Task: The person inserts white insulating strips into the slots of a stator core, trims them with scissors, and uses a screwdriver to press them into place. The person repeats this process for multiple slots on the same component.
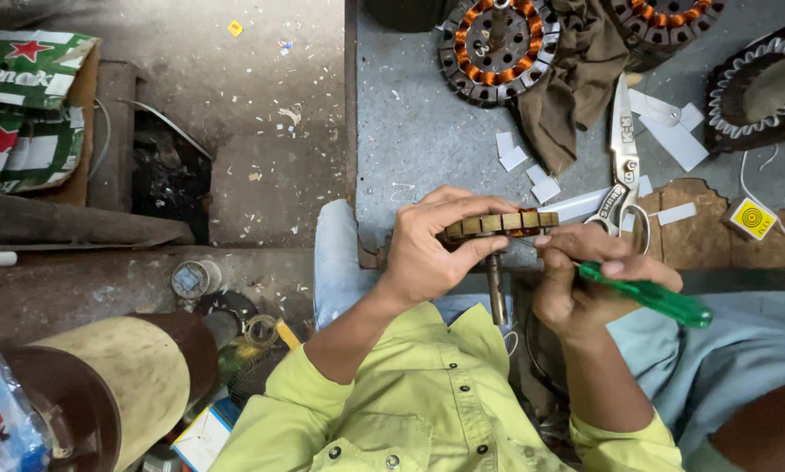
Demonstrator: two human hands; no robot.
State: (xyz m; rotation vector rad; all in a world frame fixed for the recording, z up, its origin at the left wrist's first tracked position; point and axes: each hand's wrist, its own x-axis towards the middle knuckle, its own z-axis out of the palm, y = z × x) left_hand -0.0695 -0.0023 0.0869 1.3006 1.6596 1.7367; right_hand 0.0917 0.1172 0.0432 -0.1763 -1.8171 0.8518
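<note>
My left hand (pixel 432 249) grips a round slotted motor stator (pixel 501 223) edge-on, its metal shaft (pixel 495 288) pointing down toward my lap. My right hand (pixel 584 280) holds a tool with a translucent green handle (pixel 659 299), its tip hidden at the stator's right edge. Both hands hover over the near edge of the grey workbench (pixel 410 131), above my yellow-green shirt.
On the bench lie scissors (pixel 624 162), white paper strips (pixel 672 131), a brown rag (pixel 571 87), a copper-wound stator (pixel 497 44), another at the top right (pixel 663 22) and a white-wound one (pixel 759 92). To the left, dusty floor with a round drum (pixel 121 385) and a green-and-white carton (pixel 25 105).
</note>
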